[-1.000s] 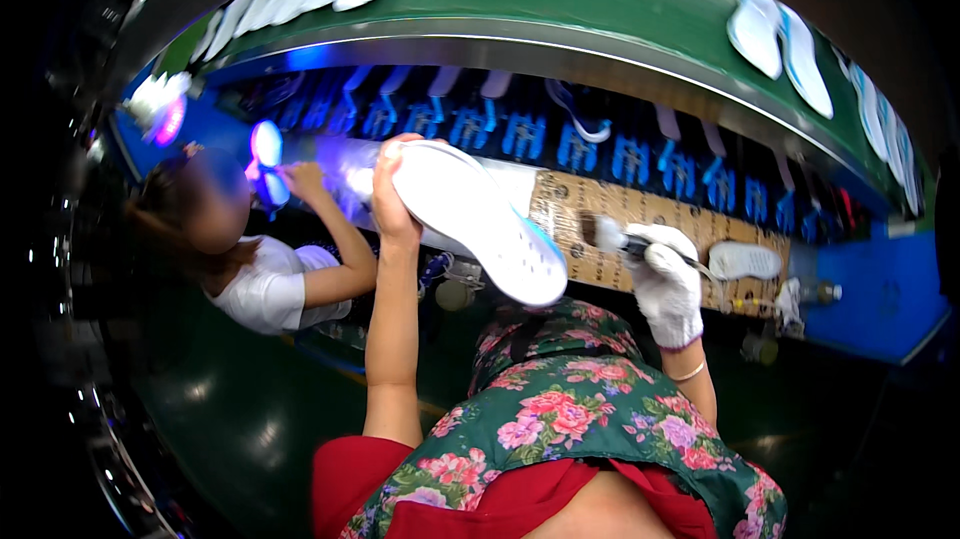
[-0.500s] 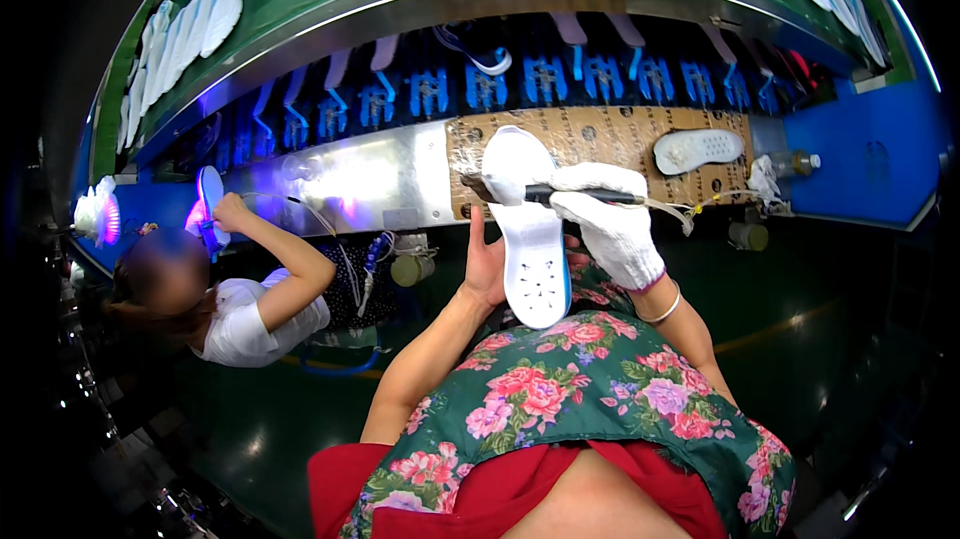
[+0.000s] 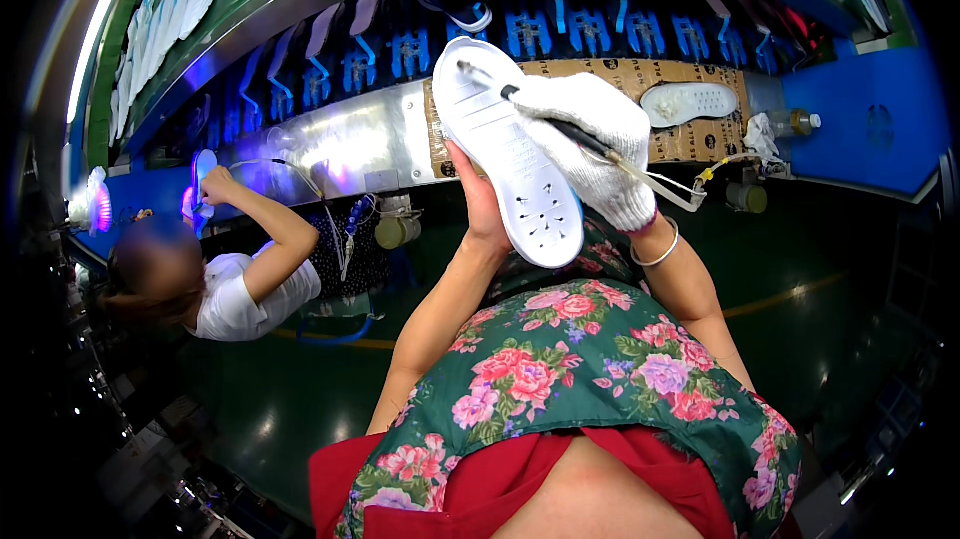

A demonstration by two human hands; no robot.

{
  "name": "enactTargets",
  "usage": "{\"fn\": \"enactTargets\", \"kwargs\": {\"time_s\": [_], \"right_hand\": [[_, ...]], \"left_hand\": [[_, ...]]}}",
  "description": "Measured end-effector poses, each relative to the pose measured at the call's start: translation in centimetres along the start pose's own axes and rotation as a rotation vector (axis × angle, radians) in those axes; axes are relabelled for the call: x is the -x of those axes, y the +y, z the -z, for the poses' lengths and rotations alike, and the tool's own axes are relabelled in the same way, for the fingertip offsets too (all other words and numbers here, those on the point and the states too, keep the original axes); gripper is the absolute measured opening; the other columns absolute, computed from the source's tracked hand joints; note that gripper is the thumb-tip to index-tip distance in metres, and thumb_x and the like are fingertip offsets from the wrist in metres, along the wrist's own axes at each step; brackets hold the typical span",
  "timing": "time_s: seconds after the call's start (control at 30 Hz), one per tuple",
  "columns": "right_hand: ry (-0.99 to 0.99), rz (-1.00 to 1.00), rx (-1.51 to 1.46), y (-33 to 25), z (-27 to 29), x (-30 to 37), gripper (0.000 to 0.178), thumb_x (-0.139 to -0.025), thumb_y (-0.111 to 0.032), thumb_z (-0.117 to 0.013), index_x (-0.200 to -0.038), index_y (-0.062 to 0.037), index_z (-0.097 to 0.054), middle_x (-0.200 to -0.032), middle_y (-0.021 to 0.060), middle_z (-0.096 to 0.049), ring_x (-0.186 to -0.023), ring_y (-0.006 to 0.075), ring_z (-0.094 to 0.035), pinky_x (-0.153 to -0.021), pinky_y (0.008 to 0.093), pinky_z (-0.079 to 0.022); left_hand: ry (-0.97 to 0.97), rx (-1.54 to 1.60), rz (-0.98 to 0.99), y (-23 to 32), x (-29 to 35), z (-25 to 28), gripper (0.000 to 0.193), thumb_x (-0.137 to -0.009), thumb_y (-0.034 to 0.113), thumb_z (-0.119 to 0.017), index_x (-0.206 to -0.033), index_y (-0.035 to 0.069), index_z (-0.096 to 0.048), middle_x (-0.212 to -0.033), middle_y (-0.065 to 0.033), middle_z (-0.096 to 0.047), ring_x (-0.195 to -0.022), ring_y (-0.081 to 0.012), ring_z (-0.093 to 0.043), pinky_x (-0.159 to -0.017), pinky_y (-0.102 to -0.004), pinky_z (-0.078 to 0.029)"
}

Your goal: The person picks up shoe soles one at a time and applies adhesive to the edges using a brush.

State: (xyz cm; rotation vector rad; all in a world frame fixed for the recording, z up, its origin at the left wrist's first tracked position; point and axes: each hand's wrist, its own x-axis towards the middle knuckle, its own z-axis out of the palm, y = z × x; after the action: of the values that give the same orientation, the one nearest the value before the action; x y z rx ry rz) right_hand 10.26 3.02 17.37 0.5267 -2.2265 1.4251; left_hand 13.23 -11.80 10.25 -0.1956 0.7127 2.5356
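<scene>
A white shoe sole (image 3: 520, 159) with a raised rim and a cluster of small dark holes at its near end is held up before me. My bare left hand (image 3: 482, 204) grips it from below along its left edge, the fingers mostly hidden behind it. My right hand (image 3: 600, 144), in a white knitted glove, is closed around a dark-handled brush (image 3: 584, 139) over the sole's right side. The brush's pale tip lies over the far end of the sole. From the handle's rear runs a thin pale tube (image 3: 665, 184).
A cardboard sheet (image 3: 700, 144) covers part of the metal bench (image 3: 385, 144), with another white sole (image 3: 690, 104) and a plastic bottle (image 3: 803, 122) to the right. Behind stand blue racks (image 3: 590, 34). A co-worker (image 3: 250, 279) sits at the left, holding a sole.
The sole has come up closer to me, its far end swinging left. The brush has moved from around the sole's middle to its far end. My left hand keeps its hold.
</scene>
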Motion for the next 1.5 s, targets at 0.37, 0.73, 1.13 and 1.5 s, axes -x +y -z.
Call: {"fn": "enactTargets", "kwargs": {"time_s": [0.37, 0.73, 1.13, 1.5], "right_hand": [[-0.114, -0.063, -0.085, -0.2, 1.2, 2.8, 0.033, -0.08, -0.007, -0.074, -0.112, -0.0095, -0.074, -0.106, 0.0089, -0.073, -0.095, 0.028, -0.069, -0.086, 0.0373, -0.054], [-0.119, -0.033, -0.231, -1.3, 1.7, 2.6, 0.026, -0.077, -0.009, -0.077, -0.103, -0.0115, -0.077, -0.1, 0.0091, -0.074, -0.09, 0.0268, -0.07, -0.081, 0.0358, -0.056], [-0.222, -0.037, -0.269, -1.4, 1.5, 3.7, 0.027, -0.077, -0.009, -0.078, -0.104, -0.0106, -0.077, -0.102, 0.0088, -0.074, -0.091, 0.0257, -0.07, -0.082, 0.0354, -0.055], [-0.124, 0.117, -0.094, -1.5, -0.1, 4.0, 0.031, -0.074, -0.009, -0.08, -0.105, -0.0137, -0.076, -0.095, 0.007, -0.074, -0.091, 0.0258, -0.07, -0.076, 0.0354, -0.056]], "left_hand": [[-0.065, -0.11, 0.011, -1.8, 0.0, 0.6, 0.092, -0.092, 0.08, -0.016, -0.158, 0.016, -0.016, -0.156, -0.0096, -0.033, -0.142, -0.0283, -0.036, -0.117, -0.0442, -0.031], [-0.069, -0.232, 0.018, -1.1, -0.4, 1.8, 0.098, -0.088, 0.084, -0.018, -0.155, 0.014, -0.024, -0.148, -0.0114, -0.044, -0.134, -0.0281, -0.047, -0.111, -0.0452, -0.041], [0.004, -0.16, -0.089, 0.8, -1.8, 2.1, 0.099, -0.086, 0.087, -0.022, -0.151, 0.012, -0.03, -0.133, -0.0138, -0.054, -0.119, -0.0278, -0.057, -0.099, -0.044, -0.051], [-0.373, 0.226, 0.073, 2.7, -4.0, 3.8, 0.117, -0.064, 0.101, -0.034, -0.111, -0.004, -0.058, -0.098, -0.0197, -0.063, -0.089, -0.0334, -0.06, -0.082, -0.0482, -0.052]]}}
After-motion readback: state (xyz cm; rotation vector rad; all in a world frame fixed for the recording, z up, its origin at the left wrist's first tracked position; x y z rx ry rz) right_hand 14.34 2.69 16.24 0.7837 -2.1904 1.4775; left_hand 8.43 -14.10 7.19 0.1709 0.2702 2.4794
